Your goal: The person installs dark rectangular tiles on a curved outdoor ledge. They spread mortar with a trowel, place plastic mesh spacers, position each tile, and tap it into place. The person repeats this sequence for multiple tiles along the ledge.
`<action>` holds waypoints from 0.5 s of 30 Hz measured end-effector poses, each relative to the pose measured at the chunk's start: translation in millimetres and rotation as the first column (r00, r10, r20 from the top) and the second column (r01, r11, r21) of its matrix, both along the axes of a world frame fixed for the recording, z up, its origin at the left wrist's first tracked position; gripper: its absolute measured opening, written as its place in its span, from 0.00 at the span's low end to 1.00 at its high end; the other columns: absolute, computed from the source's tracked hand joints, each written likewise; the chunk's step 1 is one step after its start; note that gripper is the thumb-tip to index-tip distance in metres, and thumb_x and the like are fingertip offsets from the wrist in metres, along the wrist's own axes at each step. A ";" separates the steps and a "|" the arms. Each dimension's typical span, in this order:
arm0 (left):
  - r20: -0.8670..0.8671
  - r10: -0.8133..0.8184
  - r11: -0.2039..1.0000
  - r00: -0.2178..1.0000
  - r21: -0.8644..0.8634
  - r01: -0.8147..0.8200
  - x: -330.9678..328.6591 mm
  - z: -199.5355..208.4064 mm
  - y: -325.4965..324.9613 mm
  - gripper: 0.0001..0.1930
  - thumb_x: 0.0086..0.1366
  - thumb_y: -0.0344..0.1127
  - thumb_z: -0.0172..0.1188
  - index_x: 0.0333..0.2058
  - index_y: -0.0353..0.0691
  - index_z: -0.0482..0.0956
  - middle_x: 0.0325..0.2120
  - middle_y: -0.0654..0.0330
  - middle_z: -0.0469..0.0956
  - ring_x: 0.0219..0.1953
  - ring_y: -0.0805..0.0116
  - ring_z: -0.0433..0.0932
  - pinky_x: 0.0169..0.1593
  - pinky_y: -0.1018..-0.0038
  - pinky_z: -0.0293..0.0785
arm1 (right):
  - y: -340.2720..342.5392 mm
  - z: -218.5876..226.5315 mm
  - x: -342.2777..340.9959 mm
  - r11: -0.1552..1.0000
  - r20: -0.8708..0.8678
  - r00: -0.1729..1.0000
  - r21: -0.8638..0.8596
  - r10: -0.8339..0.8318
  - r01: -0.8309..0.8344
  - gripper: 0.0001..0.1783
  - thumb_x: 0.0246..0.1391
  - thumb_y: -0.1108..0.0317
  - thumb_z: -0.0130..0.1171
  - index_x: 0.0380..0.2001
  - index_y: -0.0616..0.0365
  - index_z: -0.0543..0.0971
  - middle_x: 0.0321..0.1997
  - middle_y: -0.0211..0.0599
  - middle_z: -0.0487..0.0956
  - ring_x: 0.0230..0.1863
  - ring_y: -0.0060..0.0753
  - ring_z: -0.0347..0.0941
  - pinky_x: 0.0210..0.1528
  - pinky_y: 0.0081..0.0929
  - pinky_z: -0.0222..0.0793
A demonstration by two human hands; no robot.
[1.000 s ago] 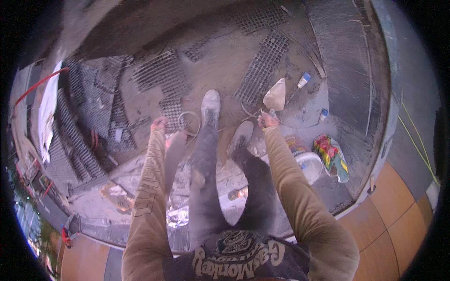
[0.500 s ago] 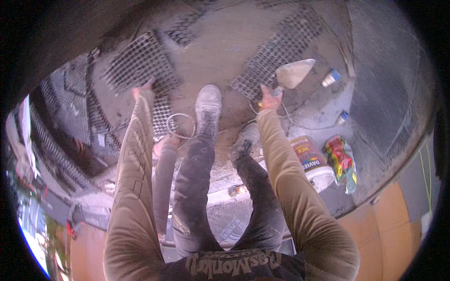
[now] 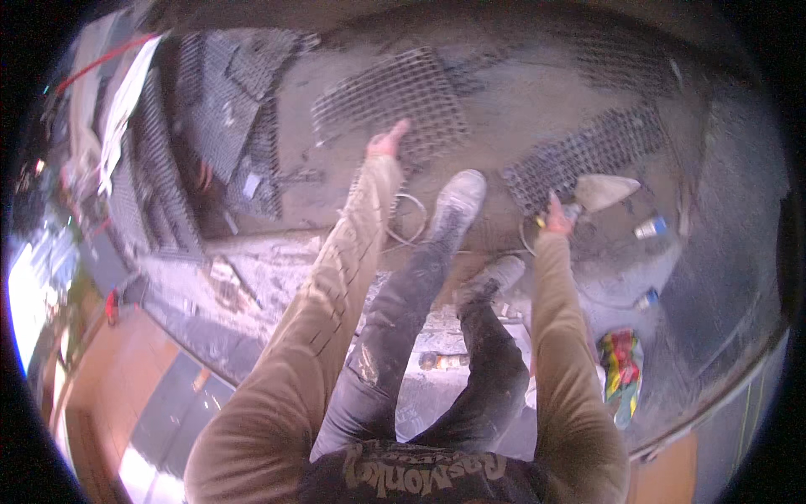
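The left grid [image 3: 395, 92] lies far, the right grid [image 3: 600, 149] to its right. Beside the latter, the trowel [image 3: 606, 192] points right; the right hand [image 3: 557, 218] wraps its fingers round the left end, presumably leaving the broad end free. The left hand [image 3: 386, 141] overlaps the left grid; its fingers' spread I cannot tell.

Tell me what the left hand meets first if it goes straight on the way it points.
The left hand would most likely meet the grey grid mat right ahead; depth is unclear, so they may already be touching.
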State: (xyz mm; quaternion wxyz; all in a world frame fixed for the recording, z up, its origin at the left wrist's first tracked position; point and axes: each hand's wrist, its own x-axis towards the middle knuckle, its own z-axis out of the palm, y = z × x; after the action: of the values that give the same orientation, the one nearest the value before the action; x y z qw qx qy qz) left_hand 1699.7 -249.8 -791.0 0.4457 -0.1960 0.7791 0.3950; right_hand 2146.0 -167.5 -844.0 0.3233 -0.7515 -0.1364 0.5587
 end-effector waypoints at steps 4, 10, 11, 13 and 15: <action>0.019 0.148 0.973 0.989 0.177 -0.149 63.4 59.7 29.2 0.37 0.49 0.42 0.75 0.54 0.31 0.69 0.46 0.49 0.77 0.49 0.60 0.75 0.48 0.63 0.75 | 4.0 -80.7 -6.4 0.971 0.062 0.987 0.195 -0.151 0.137 0.46 0.32 0.73 0.77 0.57 0.58 0.64 0.49 0.38 0.71 0.46 0.37 0.69 0.44 0.41 0.71; -0.504 -0.083 0.963 0.860 0.182 0.200 156.4 36.7 28.0 0.36 0.53 0.37 0.72 0.57 0.32 0.65 0.46 0.52 0.77 0.44 0.64 0.77 0.43 0.67 0.76 | 81.2 -93.2 9.9 0.939 0.026 0.975 0.276 -0.221 0.206 0.38 0.32 0.77 0.76 0.48 0.55 0.67 0.43 0.35 0.72 0.40 0.33 0.70 0.39 0.36 0.72; -0.439 -0.035 0.941 0.898 0.287 0.178 175.2 48.3 34.8 0.35 0.53 0.37 0.72 0.57 0.34 0.66 0.46 0.54 0.77 0.43 0.64 0.78 0.42 0.67 0.77 | 90.6 -81.7 22.7 0.931 0.006 0.975 0.300 -0.222 0.210 0.37 0.32 0.77 0.75 0.47 0.54 0.66 0.43 0.35 0.72 0.40 0.33 0.70 0.38 0.35 0.72; -0.303 -0.131 0.969 0.944 0.164 0.187 133.5 120.6 -34.4 0.36 0.53 0.36 0.72 0.58 0.38 0.65 0.46 0.54 0.77 0.45 0.64 0.77 0.48 0.67 0.74 | 21.3 11.2 -41.0 0.960 -0.087 0.974 0.171 -0.209 0.222 0.40 0.30 0.78 0.75 0.50 0.54 0.65 0.43 0.36 0.72 0.39 0.34 0.71 0.36 0.37 0.73; -0.275 -0.414 0.895 0.868 0.050 0.443 72.7 190.9 -112.4 0.37 0.57 0.39 0.67 0.62 0.40 0.61 0.56 0.51 0.70 0.54 0.58 0.72 0.54 0.65 0.71 | -46.7 132.6 -80.6 0.991 -0.047 0.990 -0.029 -0.132 0.131 0.33 0.36 0.73 0.72 0.49 0.55 0.69 0.43 0.38 0.73 0.40 0.37 0.73 0.41 0.43 0.75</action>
State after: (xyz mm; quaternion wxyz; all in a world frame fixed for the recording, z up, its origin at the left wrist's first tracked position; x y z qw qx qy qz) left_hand 1772.4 -362.2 -600.1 0.4274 0.0603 0.8309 0.3511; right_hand 2065.4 -214.2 -711.4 0.3529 -0.7490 -0.0714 0.5561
